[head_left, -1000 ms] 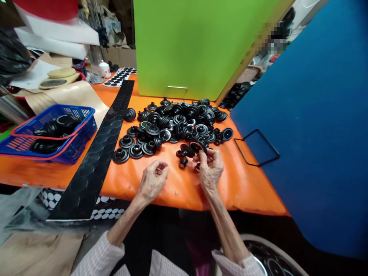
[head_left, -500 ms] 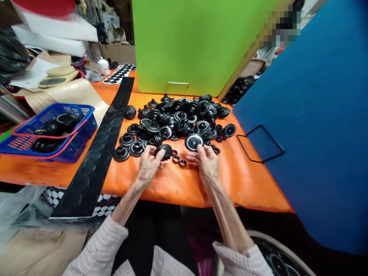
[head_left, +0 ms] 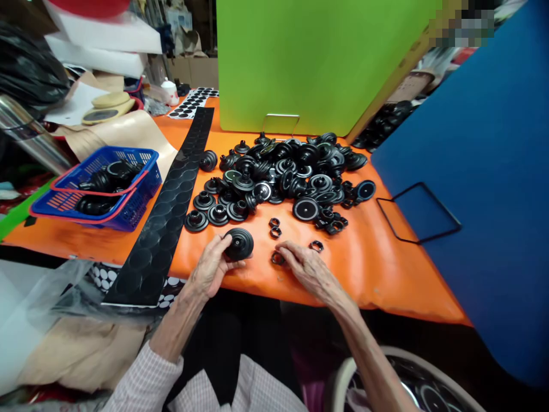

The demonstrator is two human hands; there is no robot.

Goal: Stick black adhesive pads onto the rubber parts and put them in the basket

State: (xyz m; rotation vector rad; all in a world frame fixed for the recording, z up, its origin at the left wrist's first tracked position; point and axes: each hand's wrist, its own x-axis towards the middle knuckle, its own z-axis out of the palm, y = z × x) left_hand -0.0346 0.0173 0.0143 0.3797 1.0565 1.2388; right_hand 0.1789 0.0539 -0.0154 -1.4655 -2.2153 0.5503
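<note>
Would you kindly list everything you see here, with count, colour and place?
discs: many, black, heaped mid-table
held disc: one, black, front centre
nuts: four loose, black, front centre; more beside the discs
basket: one, blue and red, left
strip: one, black, right of basket
dotted sheet: one, black and white, back left
beige sheet: one, beige, behind basket
table: one, orange, centre
green board: one, green, back
blue board: one, blue, right
cup: one, white, back left
tub: one, pale-rimmed, lower right
clutter: uncounted, mixed, upper left
left hand: one, bare, gripping held disc
right hand: one, bare, at a nut
</note>
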